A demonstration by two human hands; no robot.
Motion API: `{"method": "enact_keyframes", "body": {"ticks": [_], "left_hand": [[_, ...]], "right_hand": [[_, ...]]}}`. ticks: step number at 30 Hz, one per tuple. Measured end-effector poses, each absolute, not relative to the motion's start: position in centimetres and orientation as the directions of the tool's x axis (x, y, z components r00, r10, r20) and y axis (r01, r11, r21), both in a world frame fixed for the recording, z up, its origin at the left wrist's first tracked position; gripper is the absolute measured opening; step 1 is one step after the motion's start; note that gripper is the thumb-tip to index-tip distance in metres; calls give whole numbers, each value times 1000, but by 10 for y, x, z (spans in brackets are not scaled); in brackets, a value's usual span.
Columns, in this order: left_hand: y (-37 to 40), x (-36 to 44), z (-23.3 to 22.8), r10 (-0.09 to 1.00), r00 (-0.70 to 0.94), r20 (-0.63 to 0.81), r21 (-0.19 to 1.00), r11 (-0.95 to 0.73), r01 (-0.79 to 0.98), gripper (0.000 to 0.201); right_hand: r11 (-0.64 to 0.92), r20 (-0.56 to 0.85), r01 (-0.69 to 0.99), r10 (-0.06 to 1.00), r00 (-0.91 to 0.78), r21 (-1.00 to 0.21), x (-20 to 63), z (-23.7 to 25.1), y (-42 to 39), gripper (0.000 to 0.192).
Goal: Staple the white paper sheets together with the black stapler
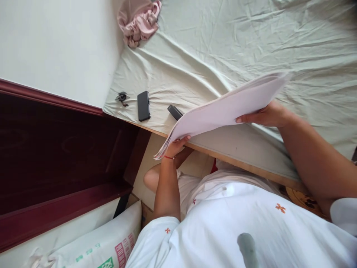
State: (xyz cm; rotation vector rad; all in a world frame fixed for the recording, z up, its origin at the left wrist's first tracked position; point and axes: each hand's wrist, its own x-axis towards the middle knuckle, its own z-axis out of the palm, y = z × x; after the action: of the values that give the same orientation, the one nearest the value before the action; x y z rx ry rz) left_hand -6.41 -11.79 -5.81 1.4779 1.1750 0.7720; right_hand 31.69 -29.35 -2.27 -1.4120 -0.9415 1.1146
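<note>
Black item half behind paper stack

White paper stack, held tilted above bed edge, lower-left corner fanned, sheets slightly bowed

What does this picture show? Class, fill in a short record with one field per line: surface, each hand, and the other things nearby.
surface: bed sheet, pale green, wrinkled
left hand: grips the lower edge of the paper stack
right hand: grips the paper stack's far edge
paper stack: white sheets, lifted off the bed, tilted
near the paper: black phone, dark small device, partly hidden
far corner: pink cloth, crumpled
floor: printed sack
</note>
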Motion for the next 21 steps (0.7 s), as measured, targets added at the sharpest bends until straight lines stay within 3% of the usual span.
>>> {"method": "enact_keyframes", "body": {"ticks": [4,8,11,15,18,20,21], "left_hand": [[-122,-62,-55,936,331,-115,918,-27,396,56],[-130,-53,-49,922,385,-46,925,-107,366,83],[-135,-47,-47,924,382,-27,945,-101,311,82],[-134,-48,-46,915,383,-127,948,-2,318,85],[-135,-49,-40,890,412,-193,941,48,336,85],[-136,-49,-33,874,445,-195,937,32,348,82],[-138,-49,-28,865,465,-191,933,13,360,81]], "right_hand": [[-105,-128,-89,939,320,-990,309,-18,-293,66],[-93,-148,-189,942,300,-977,300,-5,-295,59],[-163,-215,-193,934,287,-968,299,-1,-297,56],[-349,-385,-172,885,263,-921,307,-2,-301,58],[-469,-482,-114,842,243,-876,317,-5,-302,50],[-490,-459,10,823,335,-872,323,-5,-303,45],[-488,-404,112,813,418,-866,325,-3,-303,52]]}}
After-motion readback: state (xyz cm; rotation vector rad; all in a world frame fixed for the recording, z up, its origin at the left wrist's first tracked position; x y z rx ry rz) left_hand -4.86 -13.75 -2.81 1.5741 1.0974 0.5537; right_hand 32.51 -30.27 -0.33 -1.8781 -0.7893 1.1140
